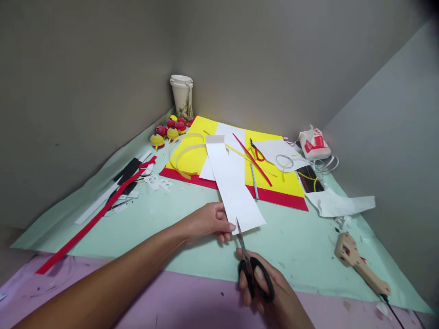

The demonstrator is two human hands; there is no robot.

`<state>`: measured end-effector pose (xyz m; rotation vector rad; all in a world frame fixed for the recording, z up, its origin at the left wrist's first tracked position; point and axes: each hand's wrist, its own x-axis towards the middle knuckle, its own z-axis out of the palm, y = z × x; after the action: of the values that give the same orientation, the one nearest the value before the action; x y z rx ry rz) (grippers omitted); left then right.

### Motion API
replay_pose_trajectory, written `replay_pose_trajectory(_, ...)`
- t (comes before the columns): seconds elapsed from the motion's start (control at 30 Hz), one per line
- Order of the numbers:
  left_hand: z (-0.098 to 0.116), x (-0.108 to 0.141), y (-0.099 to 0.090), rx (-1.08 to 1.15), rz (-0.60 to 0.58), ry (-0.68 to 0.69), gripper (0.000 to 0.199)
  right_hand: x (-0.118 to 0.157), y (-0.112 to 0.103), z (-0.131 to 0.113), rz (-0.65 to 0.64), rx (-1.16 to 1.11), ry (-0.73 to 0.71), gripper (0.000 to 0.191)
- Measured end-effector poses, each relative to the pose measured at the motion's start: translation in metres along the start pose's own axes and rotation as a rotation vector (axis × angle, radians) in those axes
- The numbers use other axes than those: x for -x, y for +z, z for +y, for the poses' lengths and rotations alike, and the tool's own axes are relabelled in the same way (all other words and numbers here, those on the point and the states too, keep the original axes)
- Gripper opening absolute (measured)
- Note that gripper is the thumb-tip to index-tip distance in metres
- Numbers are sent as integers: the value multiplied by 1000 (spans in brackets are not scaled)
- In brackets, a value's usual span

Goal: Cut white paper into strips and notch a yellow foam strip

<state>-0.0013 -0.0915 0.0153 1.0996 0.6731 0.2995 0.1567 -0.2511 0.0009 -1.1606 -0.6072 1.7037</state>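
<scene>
My left hand [215,222] pinches the near left corner of a long white paper strip [236,196], thumb on top and fingers beneath. The strip stretches away from me over the coloured sheets, its far end curling up. In my right hand [270,288] is a pair of black-handled scissors [245,258], with thumb and fingers through the loops. Their blades point away from me at the near edge of the paper, close to my left thumb. The blades look nearly closed, and a short part of them overlaps the strip.
Yellow sheets [291,183] and red ones lie behind. A glue gun [360,262] rests at the right, near a tissue pack [313,142]. Red strips [92,224] and black scraps lie left. Small red and yellow lanterns [157,140] stand near a lidded cup [182,96].
</scene>
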Motion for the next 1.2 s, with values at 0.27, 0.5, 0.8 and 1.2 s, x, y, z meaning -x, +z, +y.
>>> replay_pose_trajectory(0.27,-1,-1,0,-3,-9,10,40,-2,-1,3,13,3,16,64)
replay_pose_trajectory(0.5,-1,-1,-1,-4,-6,12,37,0,-1,4,14,-7,8,59)
replay_pose_trajectory(0.8,-4,-3,-3,7,-16,20,38,-2,-3,10,29,-20,1,61)
replay_pose_trajectory(1.2,-2,-1,-3,25,-13,7,40,-1,-3,8,18,-26,-15,53)
